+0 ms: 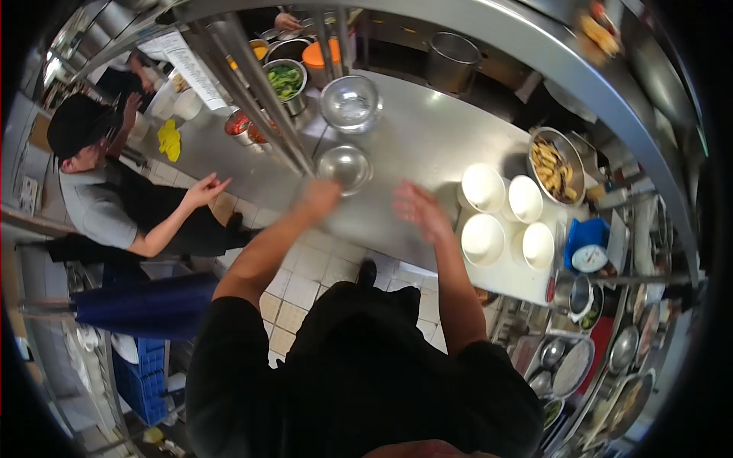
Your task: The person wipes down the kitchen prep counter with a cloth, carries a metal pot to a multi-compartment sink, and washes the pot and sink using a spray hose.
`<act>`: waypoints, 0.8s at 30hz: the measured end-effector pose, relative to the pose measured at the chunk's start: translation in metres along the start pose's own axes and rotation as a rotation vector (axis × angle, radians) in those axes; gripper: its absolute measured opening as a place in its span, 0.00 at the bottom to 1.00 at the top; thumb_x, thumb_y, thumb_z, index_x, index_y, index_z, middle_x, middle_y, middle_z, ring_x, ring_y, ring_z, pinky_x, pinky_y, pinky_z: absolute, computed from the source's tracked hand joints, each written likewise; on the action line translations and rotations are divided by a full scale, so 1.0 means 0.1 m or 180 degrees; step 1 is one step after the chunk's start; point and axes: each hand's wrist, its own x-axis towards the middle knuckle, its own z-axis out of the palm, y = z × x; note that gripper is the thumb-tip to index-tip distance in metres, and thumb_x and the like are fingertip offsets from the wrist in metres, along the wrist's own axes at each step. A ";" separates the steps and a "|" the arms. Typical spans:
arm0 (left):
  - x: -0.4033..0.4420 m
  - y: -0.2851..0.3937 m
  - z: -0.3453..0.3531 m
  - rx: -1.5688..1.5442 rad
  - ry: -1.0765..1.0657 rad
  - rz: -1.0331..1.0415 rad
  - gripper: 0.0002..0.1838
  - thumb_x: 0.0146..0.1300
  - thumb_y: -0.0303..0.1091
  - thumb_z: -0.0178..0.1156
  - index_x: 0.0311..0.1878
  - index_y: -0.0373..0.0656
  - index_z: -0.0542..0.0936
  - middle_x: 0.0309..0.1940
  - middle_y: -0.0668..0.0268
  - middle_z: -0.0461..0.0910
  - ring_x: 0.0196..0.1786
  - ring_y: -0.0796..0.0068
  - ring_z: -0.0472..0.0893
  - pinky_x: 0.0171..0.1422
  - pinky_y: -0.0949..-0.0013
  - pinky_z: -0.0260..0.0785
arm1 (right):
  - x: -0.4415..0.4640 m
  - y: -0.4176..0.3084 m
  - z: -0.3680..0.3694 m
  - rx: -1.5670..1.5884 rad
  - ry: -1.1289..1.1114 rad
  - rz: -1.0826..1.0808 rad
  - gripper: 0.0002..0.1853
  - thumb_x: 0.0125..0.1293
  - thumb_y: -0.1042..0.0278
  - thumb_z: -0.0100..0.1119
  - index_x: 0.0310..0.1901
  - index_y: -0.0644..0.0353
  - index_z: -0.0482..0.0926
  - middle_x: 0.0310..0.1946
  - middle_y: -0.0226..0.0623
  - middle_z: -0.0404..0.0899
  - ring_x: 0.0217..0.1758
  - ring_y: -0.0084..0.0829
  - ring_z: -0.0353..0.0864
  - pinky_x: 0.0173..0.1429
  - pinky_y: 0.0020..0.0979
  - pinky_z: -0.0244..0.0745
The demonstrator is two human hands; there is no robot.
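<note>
My left hand is smeared by motion at the near left rim of a small steel bowl on the steel counter. Whether its fingers grip that rim cannot be made out. Just behind that bowl stands a second, larger steel bowl. My right hand hovers above the counter with its fingers stretched out and holds nothing. To the right of it, several white tubs stand close together, partly on a white board.
A steel bowl of browned food pieces stands behind the tubs, with a blue scale at far right. Upright metal posts rise beside a pot of greens. A co-worker gestures at left, near a yellow cloth.
</note>
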 end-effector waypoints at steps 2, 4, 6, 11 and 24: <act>0.00 -0.07 0.02 0.0127 -0.0021 -0.0120 0.10 0.58 0.36 0.58 0.41 0.45 0.81 0.36 0.56 0.82 0.39 0.52 0.82 0.44 0.51 0.74 | -0.73 0.46 -0.27 0.0241 -0.0087 0.0159 0.31 0.66 0.53 0.58 0.65 0.62 0.65 0.54 0.40 0.75 0.51 0.36 0.79 0.51 0.38 0.77; 0.03 -0.07 -0.10 -0.0133 0.0303 -0.0021 0.09 0.56 0.31 0.55 0.36 0.38 0.81 0.34 0.49 0.81 0.39 0.49 0.82 0.43 0.49 0.74 | -1.45 0.75 -0.50 0.0331 0.0156 0.0286 0.29 0.65 0.56 0.60 0.62 0.63 0.68 0.52 0.40 0.76 0.48 0.34 0.80 0.50 0.37 0.77; -0.03 0.20 -0.50 0.0007 0.0632 -0.0082 0.09 0.59 0.33 0.55 0.40 0.41 0.80 0.36 0.51 0.81 0.40 0.50 0.82 0.43 0.50 0.73 | -2.12 1.04 -0.73 0.0268 0.0774 0.0464 0.29 0.65 0.57 0.61 0.62 0.64 0.68 0.51 0.39 0.76 0.46 0.33 0.81 0.48 0.35 0.77; 0.20 -0.04 -0.22 -0.1931 0.2020 -0.0617 0.13 0.69 0.39 0.52 0.47 0.39 0.75 0.30 0.58 0.79 0.31 0.64 0.81 0.38 0.60 0.74 | -3.53 0.96 -1.26 -0.0012 0.1880 0.0154 0.24 0.66 0.58 0.60 0.59 0.62 0.71 0.49 0.36 0.78 0.45 0.29 0.81 0.44 0.30 0.77; -0.96 2.37 -0.53 -0.5884 0.1157 -0.0858 0.10 0.67 0.38 0.58 0.33 0.43 0.72 0.28 0.70 0.73 0.27 0.79 0.73 0.44 0.65 0.77 | -5.78 -1.71 -3.26 -0.0059 0.3608 -0.2132 0.12 0.67 0.65 0.53 0.47 0.62 0.75 0.36 0.34 0.80 0.35 0.24 0.80 0.38 0.28 0.80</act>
